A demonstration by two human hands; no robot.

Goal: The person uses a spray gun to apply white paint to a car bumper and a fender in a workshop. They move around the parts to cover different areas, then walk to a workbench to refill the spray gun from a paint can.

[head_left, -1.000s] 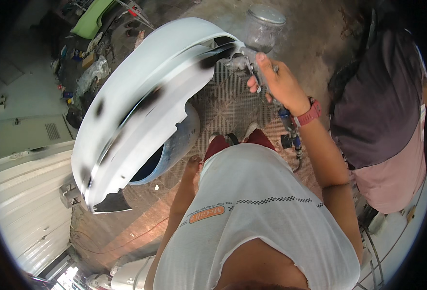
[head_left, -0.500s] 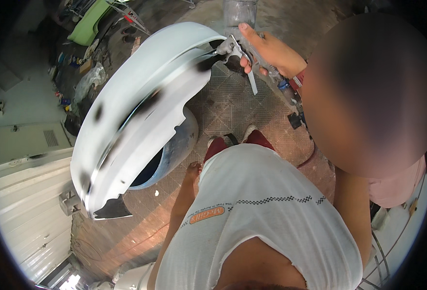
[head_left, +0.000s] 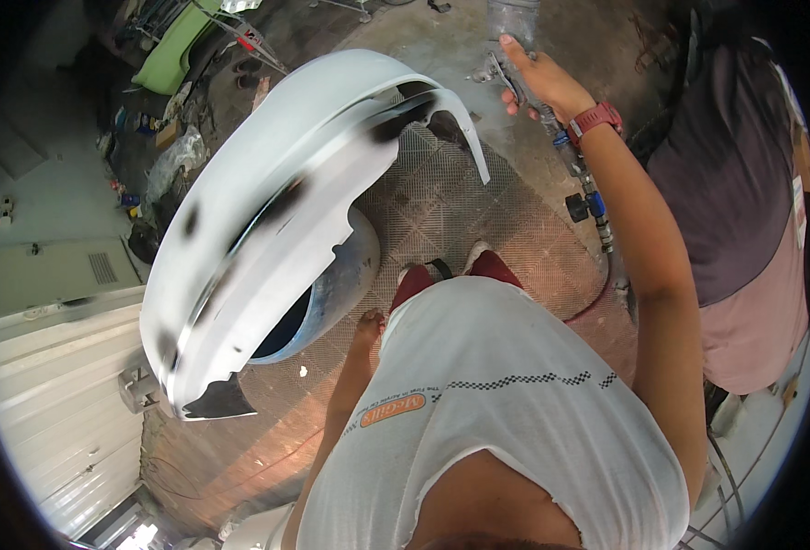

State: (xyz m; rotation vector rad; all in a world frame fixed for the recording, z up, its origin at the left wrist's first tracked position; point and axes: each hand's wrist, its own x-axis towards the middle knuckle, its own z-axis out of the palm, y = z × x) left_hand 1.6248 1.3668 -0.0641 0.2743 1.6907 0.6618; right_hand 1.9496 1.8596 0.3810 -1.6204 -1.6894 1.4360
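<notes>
My right hand [head_left: 551, 84], wearing a red wristwatch, is closed round a spray gun [head_left: 494, 70]. A clear, paint-smeared cup [head_left: 515, 18] is on the gun, and a hose with blue fittings [head_left: 595, 203] runs down from its handle. Left of the gun, and apart from it, lies a long curved white car bumper [head_left: 258, 137] with blurry dark patches. It rests over a blue drum [head_left: 359, 252]. Beside my thigh hangs my left hand [head_left: 370, 323], away from the bumper; its fingers are too small and partly hidden to read.
Patterned matting [head_left: 423, 202] covers the floor under my feet. A green car panel [head_left: 171, 55] and a plastic bag [head_left: 176, 156] are at the far left. Dark cloth [head_left: 730, 174] and pink cloth [head_left: 758, 330] are at the right. A red hose [head_left: 597, 302] trails there.
My right hand has moved the spray gun away from the bumper's far end, rightward and slightly farther off. The blurred round patch at the right is gone, uncovering my forearm and the dark cloth.
</notes>
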